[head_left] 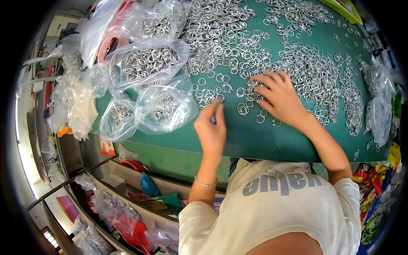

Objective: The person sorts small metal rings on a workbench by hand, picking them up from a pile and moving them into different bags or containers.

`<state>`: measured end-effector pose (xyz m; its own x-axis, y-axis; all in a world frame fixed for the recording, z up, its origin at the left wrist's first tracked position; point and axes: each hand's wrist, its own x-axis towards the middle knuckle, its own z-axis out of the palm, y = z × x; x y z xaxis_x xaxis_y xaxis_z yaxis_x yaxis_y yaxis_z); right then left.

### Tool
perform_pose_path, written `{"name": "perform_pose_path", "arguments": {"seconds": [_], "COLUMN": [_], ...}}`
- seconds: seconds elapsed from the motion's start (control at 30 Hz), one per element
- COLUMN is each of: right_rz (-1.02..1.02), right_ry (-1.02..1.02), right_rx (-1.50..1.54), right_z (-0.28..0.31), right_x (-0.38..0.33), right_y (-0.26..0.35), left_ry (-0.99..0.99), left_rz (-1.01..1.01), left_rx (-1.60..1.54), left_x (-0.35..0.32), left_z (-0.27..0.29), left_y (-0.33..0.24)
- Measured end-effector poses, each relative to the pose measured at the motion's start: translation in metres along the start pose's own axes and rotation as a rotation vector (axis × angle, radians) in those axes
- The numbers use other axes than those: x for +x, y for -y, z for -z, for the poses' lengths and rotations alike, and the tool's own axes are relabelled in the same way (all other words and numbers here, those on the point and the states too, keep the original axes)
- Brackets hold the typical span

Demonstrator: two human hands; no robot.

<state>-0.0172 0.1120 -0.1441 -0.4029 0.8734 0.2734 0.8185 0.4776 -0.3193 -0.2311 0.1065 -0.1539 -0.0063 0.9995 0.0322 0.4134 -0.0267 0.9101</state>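
Note:
Many silver metal rings (221, 32) lie loose over a green tabletop (250, 142). My left hand (211, 129) is closed, thumb and forefinger pinched at a metal ring (220, 97) beside a small cluster of rings (206, 97). Something silvery shows inside its curled fingers, too small to make out. To the right, my right hand (278, 98) rests with its fingers spread over the near edge of a ring heap (312, 72). Its fingertips touch the rings there, and its palm holds nothing that I can see.
Clear plastic bags of rings (151, 61) stand on the table's left, with smaller bags (163, 106) nearer. Another filled bag (376, 97) lies at the right edge. A yellow-green tray (346, 10) is at the far right. Below left, a shelf (127, 187) holds bags and red items.

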Motion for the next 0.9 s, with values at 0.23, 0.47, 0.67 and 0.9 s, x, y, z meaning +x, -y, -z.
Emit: {"name": "perform_pose_path", "arguments": {"seconds": [0.23, 0.47, 0.67, 0.9], "right_rz": [-0.174, -0.322, -0.635, -0.670], "right_ry": [-0.062, -0.207, -0.006, 0.068], "right_rx": [0.262, 0.544, 1.381, 1.260], "right_z": [0.007, 0.019, 0.026, 0.044], "right_x": [0.004, -0.006, -0.006, 0.015], "right_y": [-0.005, -0.004, 0.028, -0.011], "left_ry": [-0.068, 0.031, 0.318, 0.237], "left_rz": [-0.297, 0.053, 0.349, 0.159], "left_rx": [0.661, -0.123, -0.728, -0.527], "left_x": [0.045, 0.048, 0.020, 0.009], "left_z": [-0.006, -0.005, -0.029, -0.040], "left_y": [0.003, -0.018, -0.043, -0.059]}}
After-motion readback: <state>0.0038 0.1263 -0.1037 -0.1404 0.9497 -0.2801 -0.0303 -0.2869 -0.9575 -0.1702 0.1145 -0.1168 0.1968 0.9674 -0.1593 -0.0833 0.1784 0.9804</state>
